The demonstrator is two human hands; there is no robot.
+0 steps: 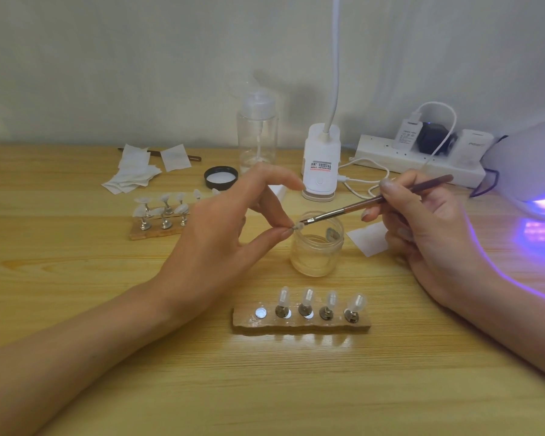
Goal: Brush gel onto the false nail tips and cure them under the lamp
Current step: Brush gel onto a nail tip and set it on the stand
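From the head camera, the left hand [230, 221] pinches one false nail tip [297, 228] by its small stand between thumb and forefinger, just over the open gel jar [317, 247]. The right hand [422, 221] grips the brush [359, 207] like a pen, and its bristles seem to touch the tip, though the contact is too small to confirm. Four more tips stand on the near holder strip [301, 322], where one seat is bare. To do this well, brace both wrists on the table [107, 388] and stroke thinly from base to free edge. Keep the wet gel away from the lit lamp [529, 165] at the right until coated.
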